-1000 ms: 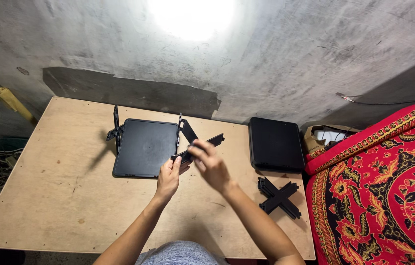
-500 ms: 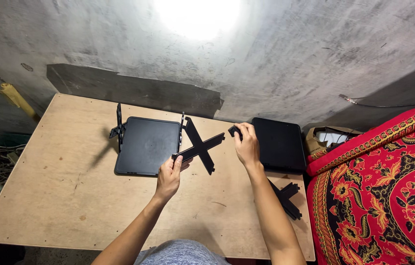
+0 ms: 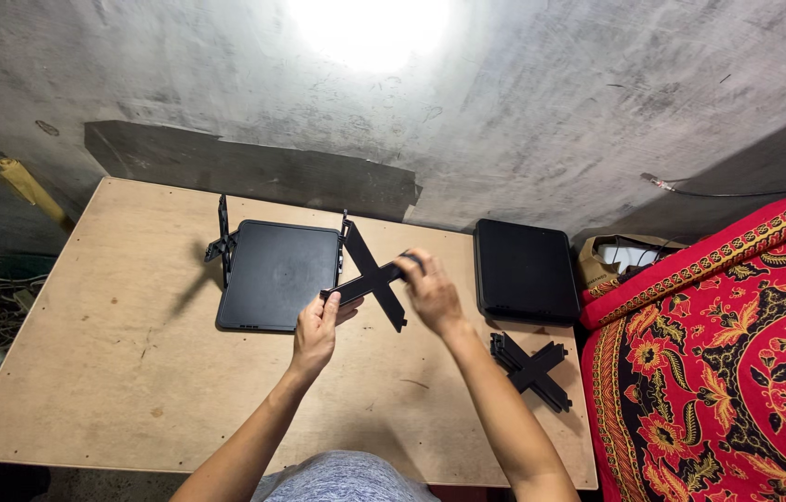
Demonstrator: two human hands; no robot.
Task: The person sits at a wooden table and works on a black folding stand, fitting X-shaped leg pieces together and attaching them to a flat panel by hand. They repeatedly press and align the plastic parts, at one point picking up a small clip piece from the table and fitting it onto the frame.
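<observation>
**Two hands on a black cross-shaped bracket**

On the plywood table (image 3: 114, 372), just right of a flat black square unit (image 3: 279, 275), both hands meet on a black X-shaped bracket (image 3: 372, 276). The left hand (image 3: 316, 330) pinches the lower-left arm of the cross between thumb and fingers, closed on its tip. The right hand (image 3: 430, 293) is curled over the upper-right arm, fingers wrapped round the end (how tightly cannot be told from this angle). The bracket's upper-left arm reaches up against the right edge of the square unit; whether it is joined to the unit there cannot be told.

At the left edge of that unit a second black bracket (image 3: 221, 244) stands upright, throwing a shadow on the wood.

Further right, well apart from the hands, a second flat black unit (image 3: 525, 270) lies near the table's far edge. Just below it, near the right-hand edge, a stack of loose black crosses (image 3: 532, 369) rests on the wood. A red patterned cloth (image 3: 737, 363) lies beside the table on the right, and a grey concrete wall (image 3: 551, 112) rises behind it.
</observation>
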